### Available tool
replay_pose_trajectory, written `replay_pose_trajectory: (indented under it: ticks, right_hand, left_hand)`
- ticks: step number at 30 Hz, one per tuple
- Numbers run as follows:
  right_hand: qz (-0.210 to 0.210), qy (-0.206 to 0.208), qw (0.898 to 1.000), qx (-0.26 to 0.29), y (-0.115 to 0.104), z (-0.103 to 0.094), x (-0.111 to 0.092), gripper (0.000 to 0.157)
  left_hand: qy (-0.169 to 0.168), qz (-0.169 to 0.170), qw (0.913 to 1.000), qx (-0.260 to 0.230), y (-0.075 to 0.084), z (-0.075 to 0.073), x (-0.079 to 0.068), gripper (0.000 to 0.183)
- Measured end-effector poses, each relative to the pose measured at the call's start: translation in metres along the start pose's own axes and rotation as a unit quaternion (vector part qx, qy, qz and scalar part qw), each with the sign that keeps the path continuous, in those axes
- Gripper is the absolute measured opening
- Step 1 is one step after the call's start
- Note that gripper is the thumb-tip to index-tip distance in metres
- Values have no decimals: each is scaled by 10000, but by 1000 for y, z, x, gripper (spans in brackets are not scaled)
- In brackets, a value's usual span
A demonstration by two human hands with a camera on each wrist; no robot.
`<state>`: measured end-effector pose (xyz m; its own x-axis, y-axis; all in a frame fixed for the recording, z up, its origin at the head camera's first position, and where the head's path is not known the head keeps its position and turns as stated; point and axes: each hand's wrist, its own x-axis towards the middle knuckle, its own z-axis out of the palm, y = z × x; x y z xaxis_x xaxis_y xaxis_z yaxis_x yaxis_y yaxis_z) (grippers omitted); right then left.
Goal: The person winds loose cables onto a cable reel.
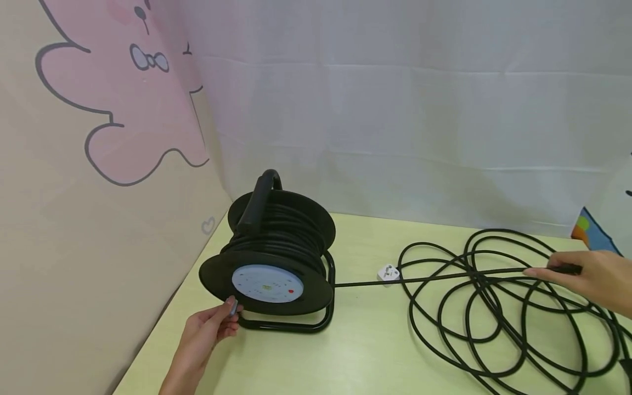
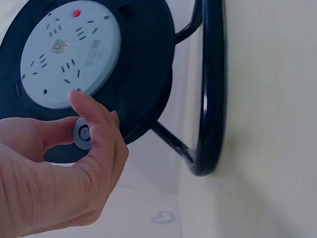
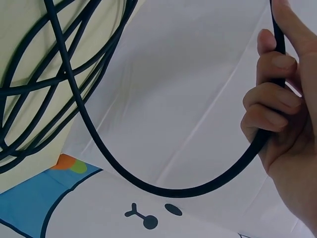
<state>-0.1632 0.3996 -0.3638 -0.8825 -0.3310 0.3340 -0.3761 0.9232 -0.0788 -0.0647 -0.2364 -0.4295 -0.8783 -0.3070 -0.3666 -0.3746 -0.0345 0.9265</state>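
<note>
A black cable reel [image 1: 281, 233] stands on the table's left part, cable wound on its drum and a pale socket plate [image 1: 267, 283] with a red button on its near face. At the reel's rim, my left hand [image 1: 199, 329] holds a small grey crank knob [image 2: 83, 133] between thumb and fingers. Far to the right, my right hand [image 1: 594, 274] grips the black cable [image 3: 178, 192], fingers curled round it. From that grip the cable [image 1: 362, 284] runs nearly straight to the reel. In the right wrist view it hangs in a loop below the hand.
Loose cable coils [image 1: 513, 334] cover the table's right side. A white plug [image 1: 388, 273] lies between reel and coils. The reel's tubular stand [image 1: 301, 328] rests on the pale yellow table [image 1: 365, 340]. A patterned wall [image 1: 99, 219] rises at the left, a white sheet [image 1: 419, 120] behind.
</note>
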Motion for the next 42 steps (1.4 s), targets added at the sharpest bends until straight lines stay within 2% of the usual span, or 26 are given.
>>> replay_pose_trajectory:
  ticks: [3,7,12,17,21,31,38,42]
  right_hand:
    - [23,-153,9999,-77,0,1,1,41]
    - [75,-151,9998,-121,2,2,0,44]
    - [-3,-93,9999,42,1,6,-1,40]
    - [-69,-269,9992,293,-12,9,4,32]
    - [-34,-446,9981,431,-26,12,10,30]
    - [-424,-317,9929,1065,-49,23,29,40]
    - [-545,-390,9897,1263,-68,32,42,43]
    - [-733,-340,9874,1360,-74,37,49,44]
  left_hand:
    - [25,13,9999,-104,6,-6,-1,42]
    - [36,62,9996,-289,16,-15,-1,39]
    - [-51,421,9978,-510,30,-22,-5,32]
    - [-163,822,9947,-593,43,-22,-12,33]
    - [-173,1003,9927,-641,53,-19,-18,37]
    - [-107,1201,9882,-943,74,-6,-32,32]
    - [181,1384,9877,-710,86,11,-40,37]
    - [152,1527,9864,-583,90,19,-44,38]
